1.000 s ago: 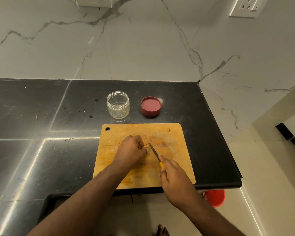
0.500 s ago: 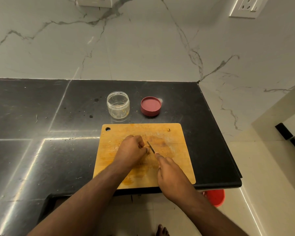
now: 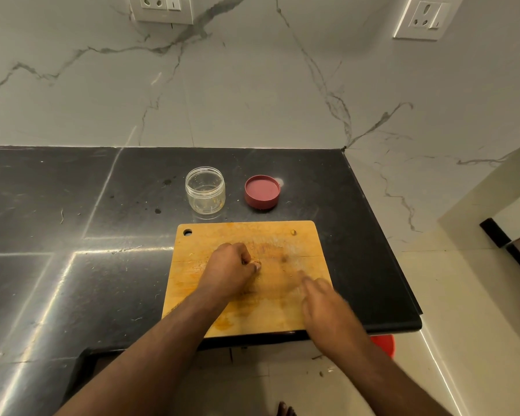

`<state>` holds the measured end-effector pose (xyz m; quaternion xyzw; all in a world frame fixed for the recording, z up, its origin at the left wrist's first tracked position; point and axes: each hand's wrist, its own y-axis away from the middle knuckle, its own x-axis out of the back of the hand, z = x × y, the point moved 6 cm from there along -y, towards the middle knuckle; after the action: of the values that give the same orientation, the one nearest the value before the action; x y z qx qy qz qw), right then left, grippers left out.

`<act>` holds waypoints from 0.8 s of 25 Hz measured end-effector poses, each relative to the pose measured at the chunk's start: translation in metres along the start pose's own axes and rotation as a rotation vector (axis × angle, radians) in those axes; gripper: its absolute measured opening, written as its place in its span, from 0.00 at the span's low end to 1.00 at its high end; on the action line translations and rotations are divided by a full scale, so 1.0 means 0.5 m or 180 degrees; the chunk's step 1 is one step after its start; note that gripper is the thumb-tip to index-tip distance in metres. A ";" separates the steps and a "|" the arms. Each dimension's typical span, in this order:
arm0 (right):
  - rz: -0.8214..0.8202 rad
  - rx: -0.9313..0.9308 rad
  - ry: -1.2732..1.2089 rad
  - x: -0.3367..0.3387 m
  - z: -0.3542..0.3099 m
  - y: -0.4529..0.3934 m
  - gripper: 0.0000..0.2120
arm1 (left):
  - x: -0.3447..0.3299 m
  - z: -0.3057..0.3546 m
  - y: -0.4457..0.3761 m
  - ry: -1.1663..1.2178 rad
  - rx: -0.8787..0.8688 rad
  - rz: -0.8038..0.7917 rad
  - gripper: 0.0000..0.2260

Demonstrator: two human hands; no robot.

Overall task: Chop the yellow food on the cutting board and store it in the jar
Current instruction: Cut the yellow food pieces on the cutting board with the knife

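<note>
Nearest the camera, both forearms reach forward over the bench edge onto the cutting board [image 3: 192, 267]. The right hand [image 3: 324, 307] lies over the near right part of the board and is blurred by motion; whether its grip is clenched on anything cannot be told, and no knife can be made out in it. The left hand [image 3: 228, 271] rests at the middle of the board with its fingers curled down, the fingertips [image 3: 256, 266] pinching a small piece of yellow food [image 3: 257, 262] against the wood (only a sliver of it shows beside the fingers).

The cutting board is wooden, stained orange-yellow across its surface, with a hanging hole at its far left corner. It lies on the black bench [image 3: 72, 205], its near edge at the front edge of the bench. A tiny yellow scrap [image 3: 293, 232] sits near the far right corner of the board.

Beyond the board stands the jar [image 3: 205, 190], clear, upright and open, just past the board's far edge. To its right, apart from it, the red lid [image 3: 262, 192] lies on the bench with its inside facing up.

Behind the bench rises a marble wall [image 3: 252, 85] carrying two wall sockets [image 3: 161, 7].
</note>
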<state>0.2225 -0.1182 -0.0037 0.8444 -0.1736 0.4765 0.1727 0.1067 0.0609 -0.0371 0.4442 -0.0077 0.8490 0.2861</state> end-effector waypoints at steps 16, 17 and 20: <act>0.0201 -0.0113 -0.0454 0.043 0.037 0.015 0.23 | 0.011 0.011 0.008 -0.0039 -0.0094 -0.0329 0.19; 0.0351 -0.0095 -0.0530 0.065 0.034 0.013 0.22 | 0.012 0.012 0.008 -0.0047 -0.0108 -0.0337 0.19; 0.0869 0.0151 -0.0743 0.127 0.008 -0.012 0.21 | 0.011 0.012 0.008 -0.0055 -0.0118 -0.0327 0.18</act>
<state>0.2590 -0.1226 0.0487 0.8664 -0.2942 0.3981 0.0651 0.1068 0.0584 -0.0280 0.4459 -0.0030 0.8290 0.3374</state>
